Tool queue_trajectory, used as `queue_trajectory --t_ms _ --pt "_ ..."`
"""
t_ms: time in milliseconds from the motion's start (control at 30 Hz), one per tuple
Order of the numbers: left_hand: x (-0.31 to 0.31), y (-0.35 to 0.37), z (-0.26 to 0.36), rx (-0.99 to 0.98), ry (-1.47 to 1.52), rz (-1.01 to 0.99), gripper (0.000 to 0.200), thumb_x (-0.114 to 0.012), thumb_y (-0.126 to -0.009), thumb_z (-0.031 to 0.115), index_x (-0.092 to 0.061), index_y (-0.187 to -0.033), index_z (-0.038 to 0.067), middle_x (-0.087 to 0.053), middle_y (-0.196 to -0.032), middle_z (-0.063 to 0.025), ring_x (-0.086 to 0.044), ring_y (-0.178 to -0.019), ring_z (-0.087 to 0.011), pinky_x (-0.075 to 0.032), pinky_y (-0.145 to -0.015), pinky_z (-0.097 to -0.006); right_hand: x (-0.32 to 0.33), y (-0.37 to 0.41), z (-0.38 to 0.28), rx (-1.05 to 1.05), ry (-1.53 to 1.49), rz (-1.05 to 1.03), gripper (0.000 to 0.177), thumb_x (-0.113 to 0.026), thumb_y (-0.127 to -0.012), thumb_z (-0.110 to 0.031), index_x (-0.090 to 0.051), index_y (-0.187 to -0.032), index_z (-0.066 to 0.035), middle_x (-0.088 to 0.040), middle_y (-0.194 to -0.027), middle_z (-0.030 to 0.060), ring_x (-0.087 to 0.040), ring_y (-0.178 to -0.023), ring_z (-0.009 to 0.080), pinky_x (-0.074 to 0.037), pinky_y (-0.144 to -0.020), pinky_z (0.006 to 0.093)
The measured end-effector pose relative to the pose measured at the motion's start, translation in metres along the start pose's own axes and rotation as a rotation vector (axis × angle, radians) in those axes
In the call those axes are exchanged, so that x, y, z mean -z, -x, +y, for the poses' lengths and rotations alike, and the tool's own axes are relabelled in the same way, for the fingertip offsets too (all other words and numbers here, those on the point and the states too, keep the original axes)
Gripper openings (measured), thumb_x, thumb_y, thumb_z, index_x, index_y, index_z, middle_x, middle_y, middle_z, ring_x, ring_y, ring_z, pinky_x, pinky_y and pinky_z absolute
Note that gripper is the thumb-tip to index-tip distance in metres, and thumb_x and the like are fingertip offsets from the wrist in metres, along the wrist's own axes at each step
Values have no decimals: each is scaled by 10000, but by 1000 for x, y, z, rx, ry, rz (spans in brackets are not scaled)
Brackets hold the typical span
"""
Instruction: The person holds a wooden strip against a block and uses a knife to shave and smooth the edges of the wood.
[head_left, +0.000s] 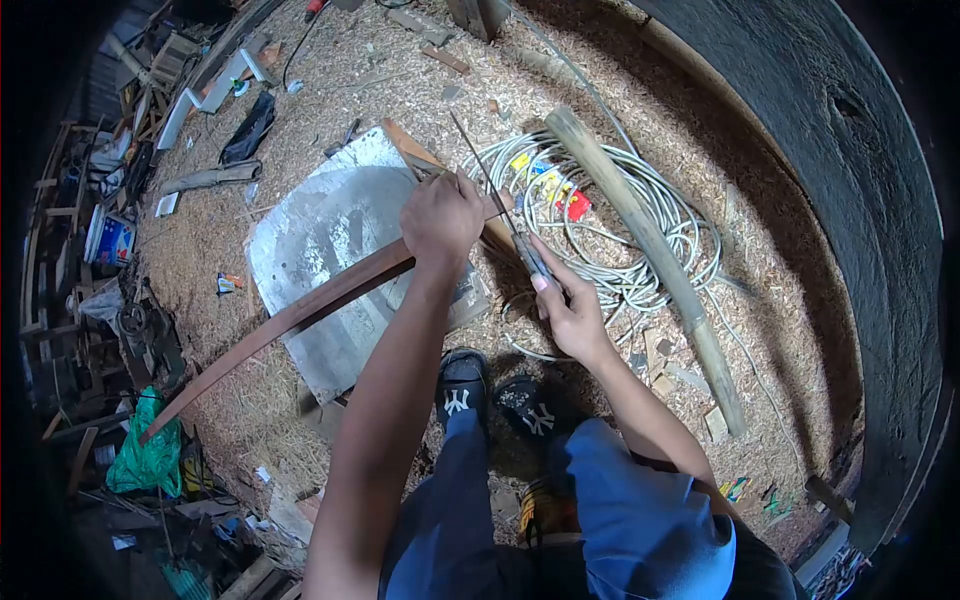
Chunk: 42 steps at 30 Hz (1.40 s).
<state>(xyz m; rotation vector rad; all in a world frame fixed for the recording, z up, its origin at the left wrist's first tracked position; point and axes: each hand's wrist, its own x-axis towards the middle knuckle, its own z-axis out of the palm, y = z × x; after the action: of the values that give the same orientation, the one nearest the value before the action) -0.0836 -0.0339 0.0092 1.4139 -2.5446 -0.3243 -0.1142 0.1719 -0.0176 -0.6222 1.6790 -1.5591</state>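
Note:
My left hand [441,218] is closed around a long reddish-brown wooden strip [300,309] near its right end. The strip slants down to the lower left, across a scuffed grey metal sheet [335,215]. My right hand [568,305] grips the handle of a thin-bladed tool [488,178], which looks like a saw. Its blade points up and left, beside the strip's right end; whether blade and wood touch, I cannot tell. Under that end lies another piece of wood [408,145], partly hidden by my left hand.
A coiled grey cable [640,262] lies right of my hands, with a bamboo pole [650,240] across it. Wood shavings cover the ground. A green bag [148,455] and scrap are at left; a dark curved slab [850,200] stands at right. My shoes [462,385] are below.

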Motion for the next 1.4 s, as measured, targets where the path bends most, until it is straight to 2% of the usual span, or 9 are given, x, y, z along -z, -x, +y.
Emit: queue_trajectory --t_ms 133,267,700,767,867,1000,1167,1233,1400 --pt "5 -5 4 60 -67 -115 507 -425 -1002 381 -764 -840 40 -725 -887 -217 -710 -857 -387 -559 -803 -470 11 43 29 -24 -141 28 461 -552 -1022 -109 -492 -1474 -42 -509 -744 -66 -383 -607 27 -339 -557 205" --pt "-1 -7 1 54 -102 -155 540 -409 -1009 393 -768 -816 40 -718 -843 -233 -711 -824 -403 -566 -784 -471 26 79 68 -44 -98 136 408 -577 -1021 -135 -562 -1417 -36 -493 -712 -78 -408 -615 25 -344 -565 206" --pt "-7 -7 0 6 -50 -12 449 -479 -965 338 -759 -797 29 -702 -791 -258 -703 -767 -439 -568 -747 -495 14 48 22 -92 -46 177 365 -572 -1034 -166 -608 -1375 -44 -496 -717 -85 -365 -606 15 -313 -546 201" --pt "-8 -4 -1 -10 -50 -46 428 -494 -952 329 -759 -798 30 -703 -791 -256 -704 -765 -438 -569 -745 -494 18 60 34 -145 -99 156 359 -575 -1032 -162 -612 -1364 -31 -629 -803 -27 -501 -689 27 -416 -632 198" --pt "-5 -6 3 3 -38 -38 382 -519 -921 302 -759 -805 28 -705 -803 -256 -706 -774 -434 -571 -749 -491 10 36 10 -89 -64 182 368 -589 -1022 -163 -601 -1346 12 -679 -1273 161 -596 -1148 128 -426 -1016 255" --pt "-5 -6 0 -18 -52 -61 381 -510 -915 298 -761 -824 26 -708 -842 -262 -707 -810 -429 -568 -768 -492 -2 -6 -6 -89 -106 171 374 -588 -1022 -167 -593 -1336 37 -655 -1315 179 -604 -1179 163 -433 -1021 279" --pt "-6 -12 -1 15 -24 -88 418 -486 -941 321 -766 -842 26 -714 -875 -261 -706 -848 -432 -561 -794 -498 12 54 22 39 51 190 355 -570 -1020 -128 -598 -1338 29 -695 -1242 164 -624 -1151 163 -442 -1008 282" --pt "-5 -9 1 31 -44 -163 446 -471 -961 342 -766 -856 24 -718 -892 -255 -704 -861 -440 -558 -807 -495 15 71 25 -285 -105 231 347 -572 -1017 -117 -606 -1332 26 -699 -1236 151 -623 -1129 148 -448 -992 279" --pt "1 -15 3 13 -42 -201 472 -456 -974 358 -760 -863 14 -719 -891 -253 -705 -851 -445 -561 -797 -493 -6 10 6 -66 -91 224 336 -584 -1017 -116 -619 -1326 11 -689 -1260 129 -600 -1112 104 -452 -962 245"
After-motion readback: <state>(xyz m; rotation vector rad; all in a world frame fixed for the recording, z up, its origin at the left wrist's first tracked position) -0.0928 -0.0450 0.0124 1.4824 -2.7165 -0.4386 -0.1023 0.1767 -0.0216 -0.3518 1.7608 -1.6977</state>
